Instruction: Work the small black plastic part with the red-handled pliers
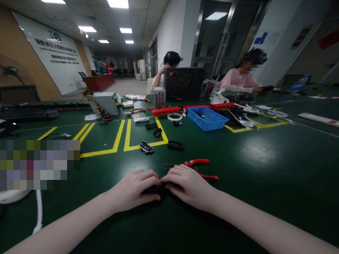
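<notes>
My left hand [139, 188] and my right hand [186, 185] meet at the near middle of the table, fingertips almost touching. The fingers of both curl round a small black part [155, 189], mostly hidden beneath them; its exact kind does not show. Just beyond my right hand lie red-handled pliers [197, 162], partly covered by that hand. Farther off rest a black-and-silver piece [146, 147], a dark oblong piece [175, 145] and a small black piece [157, 132].
A blue bin [208, 119] stands beyond my right hand, near red power strips [166, 111]. Power supply units [104, 103] and a black computer case [184, 83] are farther back. Two people sit across the green table [265, 183]. A white cable [39, 210] lies at left.
</notes>
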Action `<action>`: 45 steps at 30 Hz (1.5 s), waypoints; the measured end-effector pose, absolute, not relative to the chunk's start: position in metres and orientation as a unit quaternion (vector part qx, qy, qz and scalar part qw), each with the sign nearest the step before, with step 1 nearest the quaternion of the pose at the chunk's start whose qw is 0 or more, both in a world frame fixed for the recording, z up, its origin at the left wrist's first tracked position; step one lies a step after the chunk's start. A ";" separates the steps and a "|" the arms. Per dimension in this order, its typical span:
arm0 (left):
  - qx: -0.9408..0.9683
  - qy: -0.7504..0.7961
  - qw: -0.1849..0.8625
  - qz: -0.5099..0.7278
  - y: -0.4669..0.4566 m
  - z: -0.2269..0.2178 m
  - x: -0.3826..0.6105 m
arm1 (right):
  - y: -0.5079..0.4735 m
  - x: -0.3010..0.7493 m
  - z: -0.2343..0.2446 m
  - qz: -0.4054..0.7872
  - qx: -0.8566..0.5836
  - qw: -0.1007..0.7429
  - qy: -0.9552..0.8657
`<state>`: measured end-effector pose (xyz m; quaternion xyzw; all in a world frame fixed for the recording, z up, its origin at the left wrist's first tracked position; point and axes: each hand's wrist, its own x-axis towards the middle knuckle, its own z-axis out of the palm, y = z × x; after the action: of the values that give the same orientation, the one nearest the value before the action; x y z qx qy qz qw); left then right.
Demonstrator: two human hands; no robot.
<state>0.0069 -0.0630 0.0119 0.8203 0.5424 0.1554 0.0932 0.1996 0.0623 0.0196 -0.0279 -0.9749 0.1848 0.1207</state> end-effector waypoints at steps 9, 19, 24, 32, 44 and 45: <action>0.801 0.561 0.113 0.178 -0.059 0.016 0.006 | 0.065 0.181 0.019 0.212 -0.103 0.123 -0.964; 0.801 0.560 0.102 0.184 -0.059 0.020 0.005 | 0.061 0.176 0.013 0.202 -0.142 0.171 -0.954; 0.811 0.551 0.056 0.189 -0.060 0.015 0.002 | 0.060 0.178 0.014 0.205 -0.130 0.150 -0.958; 0.816 0.526 0.042 0.237 -0.062 0.011 -0.002 | 0.055 0.183 0.020 0.217 -0.076 0.124 -0.965; 0.764 0.549 0.183 0.285 -0.064 0.019 -0.004 | 0.052 0.186 0.024 0.193 -0.065 0.107 -0.973; 0.761 0.548 0.189 0.292 -0.063 0.019 -0.003 | 0.052 0.186 0.024 0.192 -0.065 0.110 -0.973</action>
<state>-0.0034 -0.0628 0.0192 0.7609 0.5479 0.2918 0.1890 0.1860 0.0517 0.0238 -0.0649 -0.9730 0.1921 0.1104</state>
